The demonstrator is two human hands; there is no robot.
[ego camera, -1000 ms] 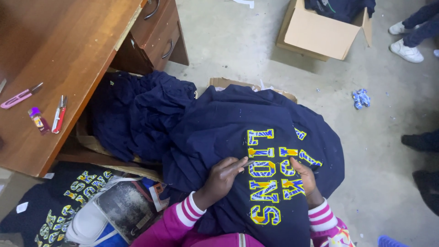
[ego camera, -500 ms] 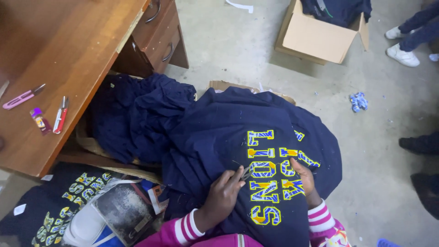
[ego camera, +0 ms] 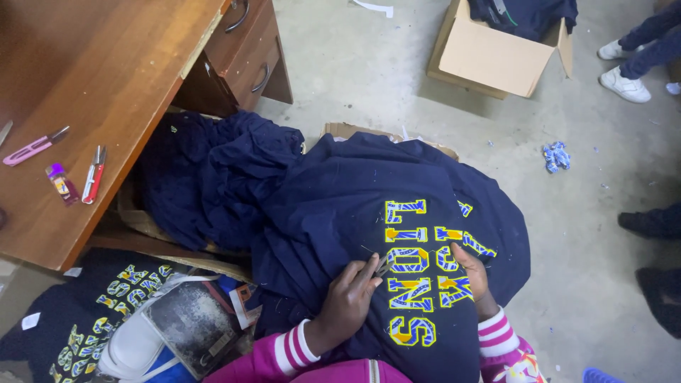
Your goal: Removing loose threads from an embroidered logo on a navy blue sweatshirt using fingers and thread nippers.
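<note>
Your left hand [ego camera: 349, 301] lies on the navy sweatshirt [ego camera: 383, 234] draped over your lap, fingers drawn narrow and pinched around a small metal thread snip [ego camera: 383, 265] whose tip pokes out just past your fingertips, right beside the stitched lettering [ego camera: 418, 273]. Your right hand [ego camera: 472, 273] rests flat on the other side of that lettering, fingers curled lightly and pressing the cloth down; it holds nothing you can see. So the garment sits under both palms, and the lettering lies between your two hands. The fabric is a heavy, soft knit, dark blue and rumpled into broad folds, flecked with pale lint; the letters are blocky patches of blue patterned cloth edged in bright yellow thread. Your sleeve cuffs are ribbed pink with white stripes. Past your knees a heap of more navy garments [ego camera: 213, 177] slumps against a wooden desk [ego camera: 106, 85], its top smooth and reddish brown, with curved metal drawer pulls. On the desk lie a pink cutter [ego camera: 34, 147], a red-handled snip [ego camera: 93, 174] and a small lighter [ego camera: 61, 182]. An open cardboard box [ego camera: 496, 57] stands well apart on the rough concrete floor [ego camera: 582, 234], dark cloth inside it.
</note>
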